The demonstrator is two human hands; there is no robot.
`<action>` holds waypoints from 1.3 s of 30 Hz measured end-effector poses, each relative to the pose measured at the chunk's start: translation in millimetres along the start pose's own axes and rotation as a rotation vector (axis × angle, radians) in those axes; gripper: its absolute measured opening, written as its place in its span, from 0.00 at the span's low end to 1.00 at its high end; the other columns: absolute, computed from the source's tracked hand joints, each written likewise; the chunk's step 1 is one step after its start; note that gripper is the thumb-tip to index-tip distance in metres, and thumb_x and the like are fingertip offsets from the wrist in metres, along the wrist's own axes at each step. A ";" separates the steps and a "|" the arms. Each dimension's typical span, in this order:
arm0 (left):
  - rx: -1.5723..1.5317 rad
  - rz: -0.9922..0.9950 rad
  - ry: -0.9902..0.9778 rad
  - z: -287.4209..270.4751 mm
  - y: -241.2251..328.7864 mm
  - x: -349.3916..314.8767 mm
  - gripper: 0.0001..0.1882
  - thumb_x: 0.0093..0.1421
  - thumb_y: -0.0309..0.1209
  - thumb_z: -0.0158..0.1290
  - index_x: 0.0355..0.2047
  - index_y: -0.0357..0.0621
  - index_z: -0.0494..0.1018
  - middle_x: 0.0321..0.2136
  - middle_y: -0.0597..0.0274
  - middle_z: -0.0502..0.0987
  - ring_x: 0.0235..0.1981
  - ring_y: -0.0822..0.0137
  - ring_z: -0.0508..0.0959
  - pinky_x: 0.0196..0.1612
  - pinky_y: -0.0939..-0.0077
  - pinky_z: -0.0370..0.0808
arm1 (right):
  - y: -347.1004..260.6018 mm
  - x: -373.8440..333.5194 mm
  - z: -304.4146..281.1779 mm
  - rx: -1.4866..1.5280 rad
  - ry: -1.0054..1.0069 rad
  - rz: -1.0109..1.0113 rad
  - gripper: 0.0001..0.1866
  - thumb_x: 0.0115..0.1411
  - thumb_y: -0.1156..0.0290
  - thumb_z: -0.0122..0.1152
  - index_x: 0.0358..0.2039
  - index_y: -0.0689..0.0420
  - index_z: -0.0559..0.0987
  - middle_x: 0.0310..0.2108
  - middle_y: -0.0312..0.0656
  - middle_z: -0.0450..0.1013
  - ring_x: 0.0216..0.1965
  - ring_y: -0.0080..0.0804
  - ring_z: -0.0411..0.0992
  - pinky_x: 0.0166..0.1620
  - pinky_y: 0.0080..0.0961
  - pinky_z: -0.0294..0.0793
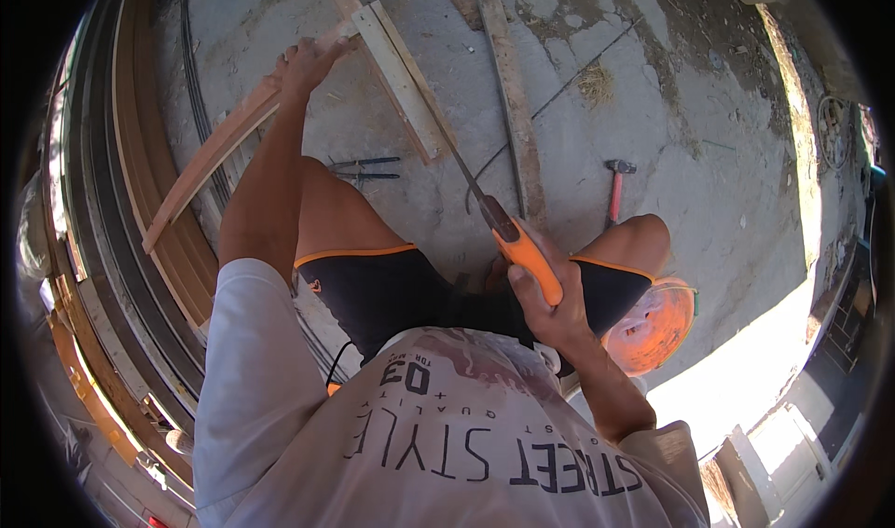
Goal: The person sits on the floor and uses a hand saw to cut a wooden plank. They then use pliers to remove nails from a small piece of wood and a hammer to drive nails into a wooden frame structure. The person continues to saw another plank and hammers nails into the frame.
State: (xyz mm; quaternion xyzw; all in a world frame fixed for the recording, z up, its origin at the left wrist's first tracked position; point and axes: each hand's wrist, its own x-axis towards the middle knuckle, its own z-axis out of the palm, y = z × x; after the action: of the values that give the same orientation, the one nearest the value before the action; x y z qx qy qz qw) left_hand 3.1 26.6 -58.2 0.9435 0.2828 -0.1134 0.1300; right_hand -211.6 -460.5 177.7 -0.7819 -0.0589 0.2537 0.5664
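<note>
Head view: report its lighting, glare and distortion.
In the head view, strong sun washes out the floor at lower right, with a sharp shadow edge; in the head view, the right hand and saw handle lie in shade, readable; in the head view, the long boards at left bow with the fisheye, and black fills the corners.

Worn grey concrete floor [746, 225], dark dirt [736, 39] at the upper right, bright sunlight [736, 360] across the lower right

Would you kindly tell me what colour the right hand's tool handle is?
The handle is orange, dark toward the blade, as the head view shows.
</note>
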 end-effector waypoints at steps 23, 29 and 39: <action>0.049 -0.107 -0.038 -27.9 -1.0 -12.8 0.58 0.57 0.81 0.46 0.75 0.52 0.61 0.75 0.45 0.60 0.77 0.38 0.52 0.74 0.29 0.46 | -5.7 -104.0 -43.1 -0.106 -0.023 0.081 0.34 0.63 0.67 0.60 0.67 0.69 0.69 0.43 0.53 0.84 0.41 0.48 0.86 0.49 0.31 0.83; 0.055 -0.065 -0.071 -37.8 19.9 -18.0 0.60 0.57 0.81 0.47 0.77 0.50 0.58 0.75 0.41 0.59 0.77 0.35 0.52 0.74 0.30 0.48 | 15.4 -10.2 -9.5 0.123 -0.016 0.051 0.34 0.64 0.66 0.65 0.69 0.62 0.69 0.35 0.52 0.83 0.34 0.49 0.85 0.42 0.33 0.84; 0.007 -0.086 -0.029 -28.7 3.3 -14.2 0.57 0.57 0.80 0.46 0.74 0.53 0.63 0.75 0.46 0.60 0.78 0.42 0.50 0.73 0.26 0.41 | -2.6 -118.2 -41.6 -0.102 0.045 0.049 0.36 0.63 0.62 0.63 0.69 0.66 0.68 0.43 0.52 0.84 0.40 0.47 0.86 0.50 0.30 0.84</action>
State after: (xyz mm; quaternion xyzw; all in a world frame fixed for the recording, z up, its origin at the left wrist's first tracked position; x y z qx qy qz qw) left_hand -2.6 25.7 -26.5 0.9291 0.3210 -0.1336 0.1258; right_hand -294.0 -540.0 228.7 -0.8164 -0.0399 0.2467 0.5206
